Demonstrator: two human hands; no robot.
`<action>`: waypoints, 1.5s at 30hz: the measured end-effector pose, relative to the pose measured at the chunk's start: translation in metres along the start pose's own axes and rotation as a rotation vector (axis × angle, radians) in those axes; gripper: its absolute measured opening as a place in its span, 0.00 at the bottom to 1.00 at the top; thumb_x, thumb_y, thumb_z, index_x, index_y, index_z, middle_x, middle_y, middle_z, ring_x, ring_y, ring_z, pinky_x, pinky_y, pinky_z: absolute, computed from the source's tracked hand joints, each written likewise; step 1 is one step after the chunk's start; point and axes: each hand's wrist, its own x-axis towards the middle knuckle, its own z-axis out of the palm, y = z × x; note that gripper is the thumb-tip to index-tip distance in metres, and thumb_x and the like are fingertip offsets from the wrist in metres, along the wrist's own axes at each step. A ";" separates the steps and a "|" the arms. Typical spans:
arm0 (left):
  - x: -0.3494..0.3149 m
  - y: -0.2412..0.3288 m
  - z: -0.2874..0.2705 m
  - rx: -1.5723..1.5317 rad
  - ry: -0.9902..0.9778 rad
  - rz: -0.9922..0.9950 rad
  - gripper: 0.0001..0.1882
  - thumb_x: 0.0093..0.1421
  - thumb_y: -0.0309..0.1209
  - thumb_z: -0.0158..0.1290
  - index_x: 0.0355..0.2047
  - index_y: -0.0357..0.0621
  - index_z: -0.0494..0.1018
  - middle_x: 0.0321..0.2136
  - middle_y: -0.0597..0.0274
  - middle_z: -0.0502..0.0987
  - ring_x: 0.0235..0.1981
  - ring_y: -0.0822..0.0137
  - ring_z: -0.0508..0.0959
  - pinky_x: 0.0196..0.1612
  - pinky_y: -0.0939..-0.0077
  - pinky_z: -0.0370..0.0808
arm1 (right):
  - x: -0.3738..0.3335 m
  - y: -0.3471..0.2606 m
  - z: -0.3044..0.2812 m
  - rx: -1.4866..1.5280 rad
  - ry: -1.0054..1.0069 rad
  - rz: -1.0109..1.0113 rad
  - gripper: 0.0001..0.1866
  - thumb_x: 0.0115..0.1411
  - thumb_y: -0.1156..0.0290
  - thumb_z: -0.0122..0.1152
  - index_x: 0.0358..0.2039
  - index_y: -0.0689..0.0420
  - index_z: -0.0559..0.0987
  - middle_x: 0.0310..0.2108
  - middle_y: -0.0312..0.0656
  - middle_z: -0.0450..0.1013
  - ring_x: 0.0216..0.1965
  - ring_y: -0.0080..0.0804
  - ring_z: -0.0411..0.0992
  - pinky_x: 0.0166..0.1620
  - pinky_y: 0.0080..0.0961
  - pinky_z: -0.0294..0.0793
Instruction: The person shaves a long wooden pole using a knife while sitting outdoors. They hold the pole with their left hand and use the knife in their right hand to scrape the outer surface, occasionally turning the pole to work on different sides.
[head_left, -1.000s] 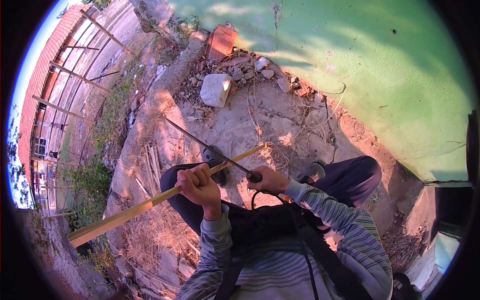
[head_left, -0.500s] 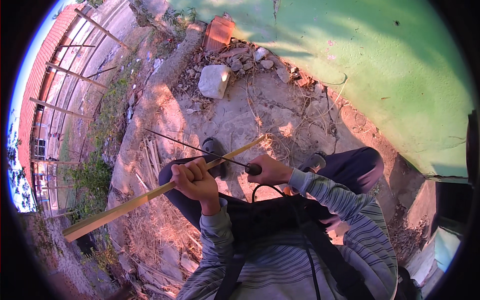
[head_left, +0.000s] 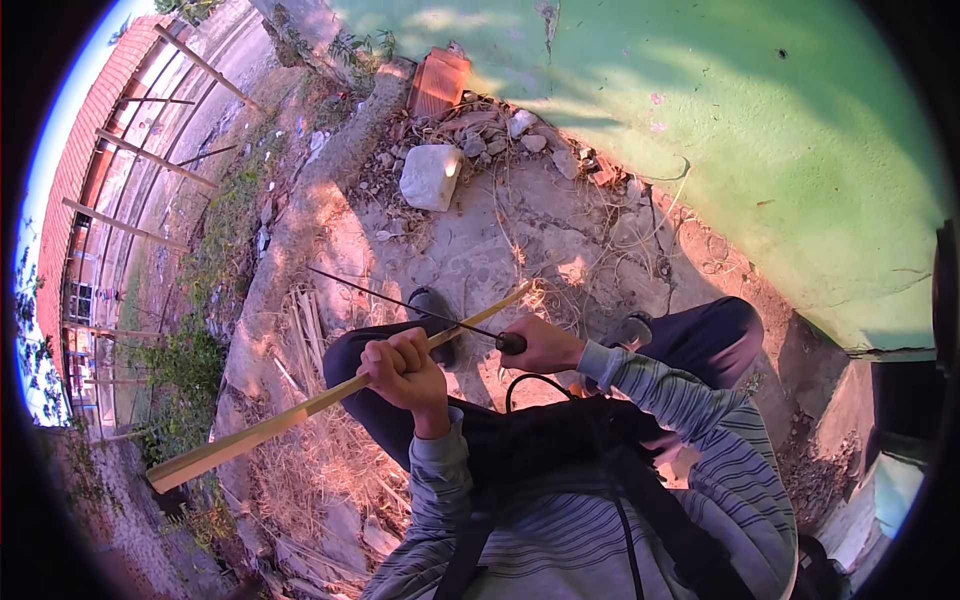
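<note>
My left hand (head_left: pixel 405 374) is closed in a fist round a long pale bamboo strip (head_left: pixel 265 427). The strip runs slantwise from the lower left, where it is wider, to a thin far end near the middle. In my right hand (head_left: pixel 546 345) is the dark, rounded handle of a long knife (head_left: pixel 398 302). Its narrow dark blade points up and left and crosses the strip just beyond my left fist. Whether the edge bites into the bamboo cannot be made out. My fingers hide part of the strip and most of the handle.
Cut strips (head_left: pixel 306 325) and fine shavings (head_left: pixel 300 470) lie left of my legs. A pale stone block (head_left: pixel 431 177), rubble and a reddish hollow brick (head_left: pixel 438 83) sit ahead. The green wall (head_left: pixel 740 130) rises at the right. Plants (head_left: pixel 185 365) grow at the left.
My left hand and the bamboo strip have shifted slightly right and nearer to me. The knife has also moved a little to the right, its tip somewhat lower. Both grips stay the same.
</note>
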 end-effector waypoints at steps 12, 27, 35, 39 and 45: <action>-0.001 0.004 -0.003 0.030 0.004 0.013 0.25 0.69 0.27 0.42 0.15 0.52 0.47 0.12 0.75 0.44 0.09 0.80 0.44 0.15 0.79 0.43 | 0.005 -0.021 0.008 0.013 0.087 -0.062 0.17 0.50 0.62 0.67 0.25 0.65 0.77 0.18 0.51 0.72 0.20 0.42 0.70 0.29 0.36 0.70; -0.001 0.002 -0.003 0.010 -0.078 -0.012 0.25 0.69 0.27 0.43 0.15 0.52 0.47 0.12 0.75 0.44 0.10 0.80 0.44 0.14 0.78 0.43 | 0.005 0.019 0.004 -0.132 0.103 0.095 0.14 0.47 0.61 0.65 0.25 0.61 0.79 0.23 0.52 0.75 0.27 0.50 0.75 0.33 0.40 0.73; -0.006 0.003 0.002 -0.022 -0.122 -0.058 0.25 0.69 0.27 0.43 0.14 0.50 0.48 0.11 0.75 0.44 0.09 0.80 0.45 0.14 0.79 0.43 | -0.005 0.052 0.004 -0.206 0.156 0.072 0.14 0.47 0.62 0.65 0.26 0.61 0.79 0.21 0.52 0.74 0.25 0.50 0.75 0.32 0.41 0.73; -0.005 -0.001 0.012 0.032 -0.198 0.005 0.25 0.69 0.25 0.42 0.15 0.49 0.48 0.11 0.75 0.45 0.09 0.80 0.45 0.14 0.79 0.44 | 0.001 0.052 0.007 -0.023 0.127 0.187 0.15 0.50 0.61 0.65 0.25 0.63 0.77 0.18 0.47 0.73 0.21 0.40 0.72 0.30 0.37 0.70; -0.002 -0.004 0.008 0.003 -0.119 -0.035 0.23 0.69 0.25 0.41 0.16 0.49 0.49 0.11 0.74 0.46 0.10 0.80 0.45 0.14 0.79 0.45 | 0.005 0.026 0.008 -0.030 0.110 0.098 0.15 0.50 0.61 0.64 0.25 0.63 0.78 0.19 0.48 0.73 0.22 0.42 0.72 0.30 0.38 0.70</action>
